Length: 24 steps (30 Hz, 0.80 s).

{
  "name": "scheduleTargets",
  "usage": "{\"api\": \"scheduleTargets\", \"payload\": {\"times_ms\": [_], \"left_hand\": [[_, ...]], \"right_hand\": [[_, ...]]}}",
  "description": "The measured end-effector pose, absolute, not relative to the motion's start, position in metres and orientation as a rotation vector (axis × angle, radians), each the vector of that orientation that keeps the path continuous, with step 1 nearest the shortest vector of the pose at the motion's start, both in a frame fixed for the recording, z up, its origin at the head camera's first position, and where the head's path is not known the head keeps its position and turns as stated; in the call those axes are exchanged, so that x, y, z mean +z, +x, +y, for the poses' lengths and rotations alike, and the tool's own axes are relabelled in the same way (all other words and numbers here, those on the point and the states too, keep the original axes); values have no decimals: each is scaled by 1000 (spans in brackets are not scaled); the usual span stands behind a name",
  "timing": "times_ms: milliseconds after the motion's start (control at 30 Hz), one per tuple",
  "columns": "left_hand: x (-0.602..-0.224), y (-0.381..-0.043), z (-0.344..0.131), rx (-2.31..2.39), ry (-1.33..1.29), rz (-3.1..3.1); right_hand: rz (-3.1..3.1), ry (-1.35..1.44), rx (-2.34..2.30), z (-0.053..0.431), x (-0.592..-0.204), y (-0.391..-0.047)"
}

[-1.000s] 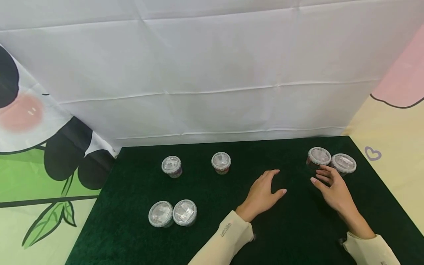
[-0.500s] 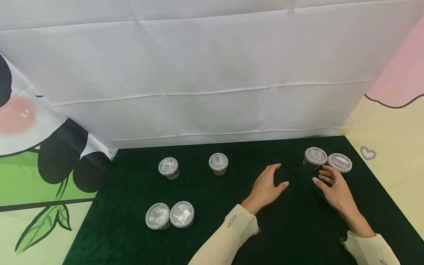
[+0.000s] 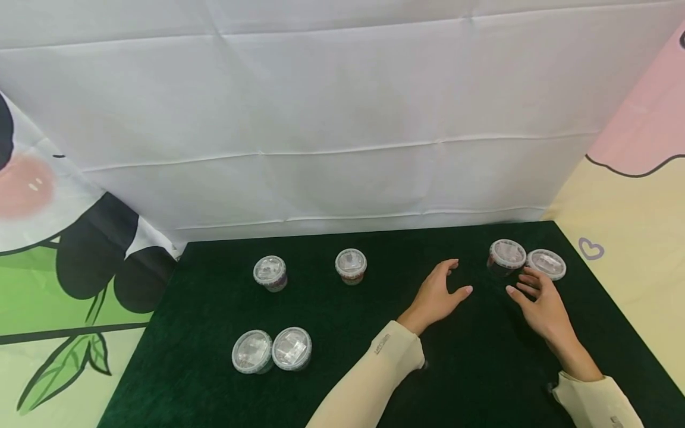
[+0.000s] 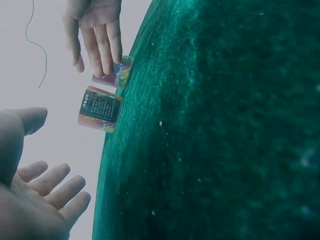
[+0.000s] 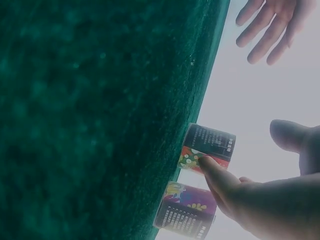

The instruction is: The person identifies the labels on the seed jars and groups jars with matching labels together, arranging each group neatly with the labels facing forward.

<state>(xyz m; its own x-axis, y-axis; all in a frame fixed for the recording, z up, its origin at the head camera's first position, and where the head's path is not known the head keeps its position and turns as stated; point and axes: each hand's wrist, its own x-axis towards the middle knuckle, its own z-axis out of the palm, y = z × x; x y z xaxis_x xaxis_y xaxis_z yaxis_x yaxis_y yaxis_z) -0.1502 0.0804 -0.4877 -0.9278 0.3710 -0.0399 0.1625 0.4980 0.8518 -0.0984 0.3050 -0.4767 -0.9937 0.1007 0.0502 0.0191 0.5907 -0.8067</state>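
"While your left hand (image 3: 432, 298) and your right hand (image 3: 543, 307) stand over the dark green, cloth-covered tabletop (image 3: 455, 386), what is the state of each?"

"Your left hand is unclasped: thumb well apart from the fingers, palm turned toward the other hand, nothing held. Your right hand has its fingers gently bent and its thumb apart; it grips nothing."

"Which items are nearest to you?"

"Locate two at the far right of the tabletop, both upright and lidded. On the left of the pair is a clear, round plastic tub with a red-and-black printed label (image 5: 216, 140); just beside it, on the right, is a clear, round plastic tub with a purple printed label (image 5: 186, 207). Your right fingertips overlap the purple-labelled tub in the head view; whether they touch it cannot be told. Your left hand is apart from both."

"What else is on your tabletop?"

"Four more lidded tubs, all to your left. At the back are a far-left tub (image 3: 270, 272) and a far-middle tub (image 3: 351, 264), well apart. Nearer to you, a near-left tub (image 3: 252, 351) and a near-right tub (image 3: 291, 348) stand side by side. Behind the tabletop hangs a creased white cloth backdrop (image 3: 342, 107). Your sleeves (image 3: 369, 380) are cream."
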Motion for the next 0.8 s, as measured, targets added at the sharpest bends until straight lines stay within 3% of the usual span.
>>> {"api": "scheduleTargets", "payload": {"times_ms": [800], "left_hand": [[-496,-173,110,1438,509,2407]], "right_hand": [[-2778,-245,1409,302,-476,-109]]}}
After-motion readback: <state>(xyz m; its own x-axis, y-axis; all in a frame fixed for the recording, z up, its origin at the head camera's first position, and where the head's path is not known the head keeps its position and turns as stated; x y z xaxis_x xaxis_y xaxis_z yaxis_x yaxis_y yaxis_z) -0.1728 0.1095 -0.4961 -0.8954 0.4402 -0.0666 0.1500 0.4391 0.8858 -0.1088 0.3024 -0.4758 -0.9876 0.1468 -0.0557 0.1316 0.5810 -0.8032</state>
